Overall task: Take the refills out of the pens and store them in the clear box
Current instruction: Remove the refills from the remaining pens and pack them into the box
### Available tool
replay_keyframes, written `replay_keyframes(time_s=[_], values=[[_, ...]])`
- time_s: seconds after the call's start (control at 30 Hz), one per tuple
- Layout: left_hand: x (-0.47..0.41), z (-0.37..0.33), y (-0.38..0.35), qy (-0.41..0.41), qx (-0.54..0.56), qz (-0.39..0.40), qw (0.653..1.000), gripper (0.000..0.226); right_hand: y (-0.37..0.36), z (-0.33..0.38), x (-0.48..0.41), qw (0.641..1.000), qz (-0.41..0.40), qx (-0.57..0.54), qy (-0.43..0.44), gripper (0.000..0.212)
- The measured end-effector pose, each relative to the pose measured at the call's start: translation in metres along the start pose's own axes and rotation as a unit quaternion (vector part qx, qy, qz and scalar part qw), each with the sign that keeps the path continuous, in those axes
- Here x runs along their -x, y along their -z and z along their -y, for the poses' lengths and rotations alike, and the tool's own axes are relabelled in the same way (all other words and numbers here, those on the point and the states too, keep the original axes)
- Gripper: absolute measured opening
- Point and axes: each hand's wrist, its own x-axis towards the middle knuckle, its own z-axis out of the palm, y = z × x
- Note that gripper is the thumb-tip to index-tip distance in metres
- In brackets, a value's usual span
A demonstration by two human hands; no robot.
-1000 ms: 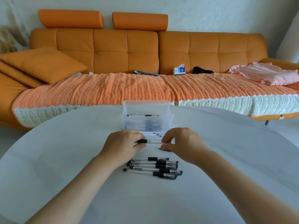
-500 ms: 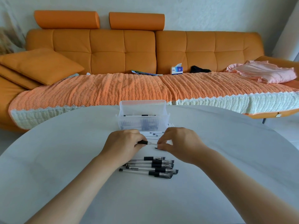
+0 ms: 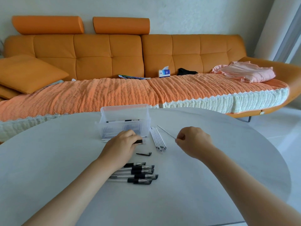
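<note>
Progress: approx midway, my guess. Your right hand (image 3: 193,141) pinches one thin refill (image 3: 166,132) by its near end. It's free of the pen and points toward the right corner of the clear box (image 3: 125,123). Left hand (image 3: 122,144) is curled round the gutted pen barrel (image 3: 140,141), just in front of the box. A handful of loose refills (image 3: 158,139) lie in a row just right of the box, not in it, so they need storing too. Box is open w/ at least one pen-like item inside; can't ID the rest through the wall. Left to do: several pens (image 3: 140,172) stacked on the table (image 3: 48,160), well in front of the box. Obstacles: small black part (image 3: 145,154) btw box and stack, so don't sweep it. Sofa (image 3: 110,57) behind the box is irrelevant.
</note>
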Motion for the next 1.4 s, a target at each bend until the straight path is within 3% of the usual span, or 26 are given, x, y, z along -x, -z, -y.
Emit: replay_keyframes(time_s=[0.13, 0.4, 0.8, 1.0, 1.4], values=[[-0.006, 0.006, -0.007, 0.012, -0.014, 0.025, 1.000, 0.033, -0.013, -0.002, -0.007, 0.999, 0.008, -0.014, -0.042, 0.014], [-0.010, 0.020, -0.018, -0.010, -0.012, 0.029, 0.999, 0.031, -0.023, 0.015, -0.016, 0.999, 0.032, -0.028, 0.020, 0.022], [-0.014, 0.019, -0.018, -0.019, 0.018, 0.009, 1.000, 0.020, -0.025, 0.009, -0.013, 0.992, 0.044, -0.057, 0.100, 0.015], [-0.011, 0.021, -0.017, -0.020, 0.002, -0.002, 1.000, 0.014, -0.022, 0.004, -0.010, 0.992, 0.045, -0.082, 0.090, 0.009], [-0.004, 0.012, 0.000, -0.020, -0.043, -0.019, 0.999, 0.015, -0.017, 0.001, -0.009, 0.985, 0.106, -0.091, 0.102, 0.025]])
